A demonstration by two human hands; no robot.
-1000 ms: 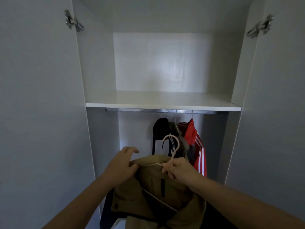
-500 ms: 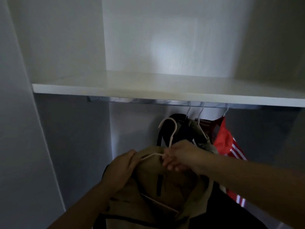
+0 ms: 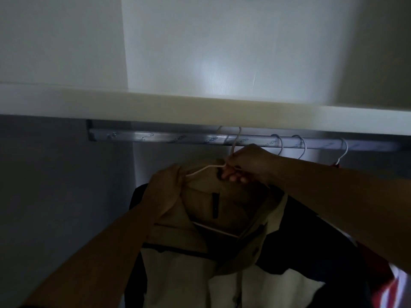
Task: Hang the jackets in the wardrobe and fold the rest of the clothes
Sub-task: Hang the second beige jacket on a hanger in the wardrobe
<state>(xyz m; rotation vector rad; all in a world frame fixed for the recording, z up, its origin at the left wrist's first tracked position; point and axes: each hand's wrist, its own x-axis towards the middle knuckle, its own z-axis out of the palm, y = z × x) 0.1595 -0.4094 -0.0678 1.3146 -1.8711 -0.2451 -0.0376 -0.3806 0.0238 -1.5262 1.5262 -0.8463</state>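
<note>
While the right hand (image 3: 246, 163) pinches a thin white hanger (image 3: 200, 171) below the silver rail (image 3: 178, 138), the left hand (image 3: 164, 187) grips the tan jacket (image 3: 224, 205).

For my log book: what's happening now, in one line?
right hand grips hanger | hook at rail | left hand holds tan jacket

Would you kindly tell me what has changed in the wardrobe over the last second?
The tan jacket on its white hanger was raised; its hook now reaches the rail, left of three hung hangers. Unchanged: the right hand pinches the hanger's neck, the left hand holds the jacket's shoulder.
</note>
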